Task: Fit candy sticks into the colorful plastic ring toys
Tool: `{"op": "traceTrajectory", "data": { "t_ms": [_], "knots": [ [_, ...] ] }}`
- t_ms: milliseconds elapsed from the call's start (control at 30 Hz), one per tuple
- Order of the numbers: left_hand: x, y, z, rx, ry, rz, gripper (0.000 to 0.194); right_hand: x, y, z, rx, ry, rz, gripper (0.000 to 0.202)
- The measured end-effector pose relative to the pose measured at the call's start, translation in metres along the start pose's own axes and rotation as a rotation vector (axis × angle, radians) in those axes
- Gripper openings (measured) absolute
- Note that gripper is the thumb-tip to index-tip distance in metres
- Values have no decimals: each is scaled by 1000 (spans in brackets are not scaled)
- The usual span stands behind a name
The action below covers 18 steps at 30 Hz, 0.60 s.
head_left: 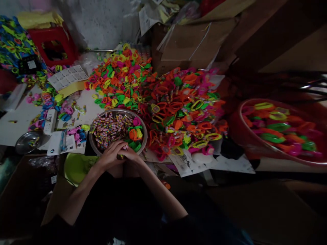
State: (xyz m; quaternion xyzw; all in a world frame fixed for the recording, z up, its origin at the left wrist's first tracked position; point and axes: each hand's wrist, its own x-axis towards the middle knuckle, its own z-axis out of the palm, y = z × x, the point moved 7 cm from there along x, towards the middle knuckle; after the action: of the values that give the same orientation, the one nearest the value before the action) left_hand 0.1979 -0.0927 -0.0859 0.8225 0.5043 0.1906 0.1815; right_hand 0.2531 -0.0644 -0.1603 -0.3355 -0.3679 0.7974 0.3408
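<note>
Forearms (159, 192) nearest; I see hands (111, 153) pressed together, hold unclear; candies (108, 127) in the bowl (145, 132) seem left, toy watches (190, 79) mid-frame done.

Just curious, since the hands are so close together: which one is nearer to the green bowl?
Left. The left hand is a little to the right of the green bowl; the right hand is farther right, beside the left hand.

A red stool (48, 34) (yellow paper (39, 20), perhaps, atop) stands left of a cardboard box (189, 42).
</note>
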Motion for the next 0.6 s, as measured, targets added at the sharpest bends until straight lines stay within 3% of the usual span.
{"op": "traceTrajectory", "data": {
  "t_ms": [167,300,600],
  "knots": [
    [3,0,2,-40,-22,5,54,-13,-4,1,198,-38,90,47],
    [4,4,9,-46,-94,20,58,-21,-2,0,272,-93,113,41],
    [18,18,16,48,-107,114,68,-20,-4,-22,262,79,48,36]
  ]
}}
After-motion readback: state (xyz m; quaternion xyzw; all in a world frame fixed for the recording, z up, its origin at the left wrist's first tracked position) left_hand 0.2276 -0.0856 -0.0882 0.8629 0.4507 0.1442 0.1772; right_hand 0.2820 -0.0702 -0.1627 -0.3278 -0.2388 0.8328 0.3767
